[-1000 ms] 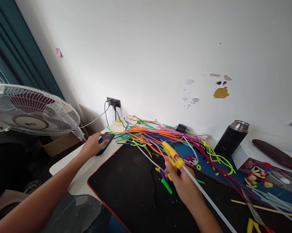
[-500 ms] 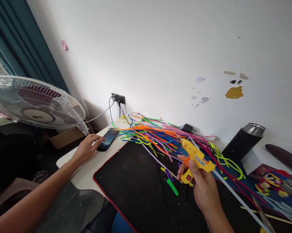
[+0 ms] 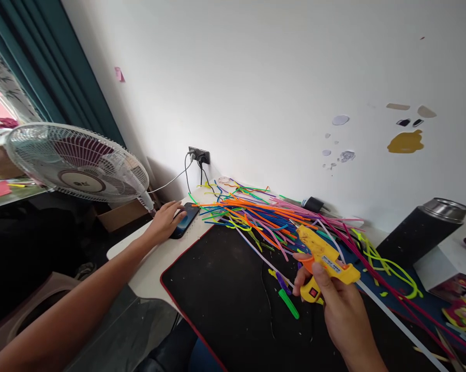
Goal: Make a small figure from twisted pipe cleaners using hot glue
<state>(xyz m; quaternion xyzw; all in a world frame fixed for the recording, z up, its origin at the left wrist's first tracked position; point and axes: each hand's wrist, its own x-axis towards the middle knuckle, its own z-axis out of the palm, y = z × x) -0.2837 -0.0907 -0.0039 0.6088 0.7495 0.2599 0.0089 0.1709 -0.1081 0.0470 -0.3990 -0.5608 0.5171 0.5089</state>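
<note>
My left hand (image 3: pixel 166 221) reaches over the left edge of a dark phone (image 3: pixel 188 219), its fingers stretched out and gripping nothing. The phone lies flat on the white tabletop, and some of it is under the fingers. My right hand (image 3: pixel 333 297) is wrapped round a yellow hot glue gun (image 3: pixel 320 248) with an orange trigger, its nozzle aimed up and left. A long white glue stick (image 3: pixel 395 316) trails from its back end. Just left of the glue gun, a green plastic piece (image 3: pixel 288 304) and a purple piece (image 3: pixel 282 283) rest on the black mat (image 3: pixel 225 294).
Colourful pipe cleaners (image 3: pixel 252 212) are heaped along the wall. A black flask (image 3: pixel 421 232) stands at the right, and scissors (image 3: pixel 448 347) lie at the lower right. A white fan (image 3: pixel 81 170) stands left of the table (image 3: pixel 139 279). Plugs fill a wall socket (image 3: pixel 199 155).
The view has swung slightly left, shifting everything rightward in the picture. My left hand has moved farther over the phone. My right hand keeps its grip on the hot glue gun.
</note>
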